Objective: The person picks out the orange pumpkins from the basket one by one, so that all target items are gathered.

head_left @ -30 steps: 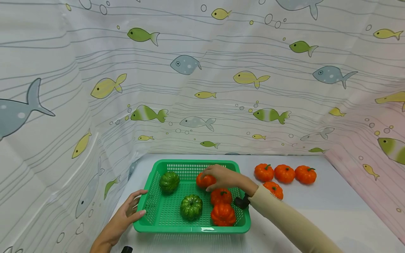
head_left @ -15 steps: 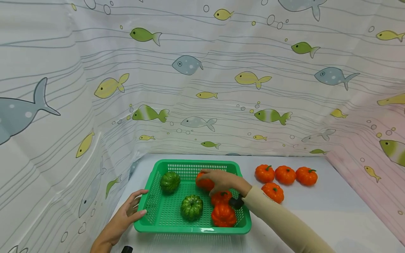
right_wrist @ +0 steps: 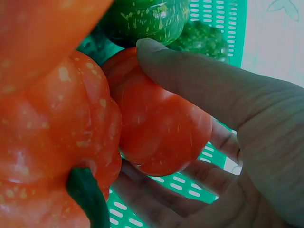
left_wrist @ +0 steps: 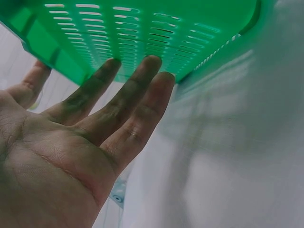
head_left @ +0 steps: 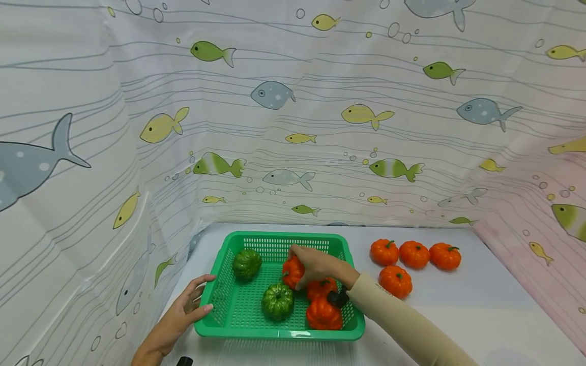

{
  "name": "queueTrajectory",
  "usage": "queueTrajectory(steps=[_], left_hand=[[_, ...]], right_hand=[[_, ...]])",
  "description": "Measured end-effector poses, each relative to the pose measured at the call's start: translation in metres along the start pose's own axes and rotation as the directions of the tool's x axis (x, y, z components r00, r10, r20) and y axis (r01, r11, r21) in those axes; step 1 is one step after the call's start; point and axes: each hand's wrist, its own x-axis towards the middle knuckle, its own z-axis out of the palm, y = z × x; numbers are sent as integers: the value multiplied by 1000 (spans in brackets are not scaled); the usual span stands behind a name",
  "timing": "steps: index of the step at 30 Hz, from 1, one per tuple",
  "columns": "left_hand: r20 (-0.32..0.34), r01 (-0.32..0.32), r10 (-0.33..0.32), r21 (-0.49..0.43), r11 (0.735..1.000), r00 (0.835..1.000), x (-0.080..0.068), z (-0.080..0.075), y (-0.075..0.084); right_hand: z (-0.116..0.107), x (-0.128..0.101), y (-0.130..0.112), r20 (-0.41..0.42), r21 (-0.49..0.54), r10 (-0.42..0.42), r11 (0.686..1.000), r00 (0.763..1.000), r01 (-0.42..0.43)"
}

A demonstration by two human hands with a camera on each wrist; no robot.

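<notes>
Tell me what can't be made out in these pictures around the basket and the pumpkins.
- Head view: the right hand covers much of the held orange pumpkin; its stem is hidden.
- Head view: the sleeve crosses the green basket, hiding part of its right rim.
- Left wrist view: the basket wall hides its contents; the left hand is cut off by the edge.
- Right wrist view: a close, blurred orange pumpkin blocks the left.

— What is the green basket [head_left: 220,284] made of?
— Plastic, slotted all over, with a glossy rim.
— And the orange pumpkin [right_wrist: 161,128] in the right hand [head_left: 320,264]?
— Smooth, slightly shiny, pale-flecked skin; it looks like moulded foam or plastic.
— The backdrop?
— The fish-print curtain [head_left: 293,127] is thin, creased sheeting; the white table [head_left: 458,305] is matt.
</notes>
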Motion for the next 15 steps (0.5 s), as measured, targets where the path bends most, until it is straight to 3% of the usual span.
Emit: queueTrajectory(steps=[8,15], left_hand=[[-12,10,-10,15,1000,1000,-1,1,4],[-12,5,-5,6,1000,1000,-1,2,3]], right_hand=[[2,-1,-2,53,-67,32,997,998,-28],[2,1,1,15,-14,42,999,999,-41]])
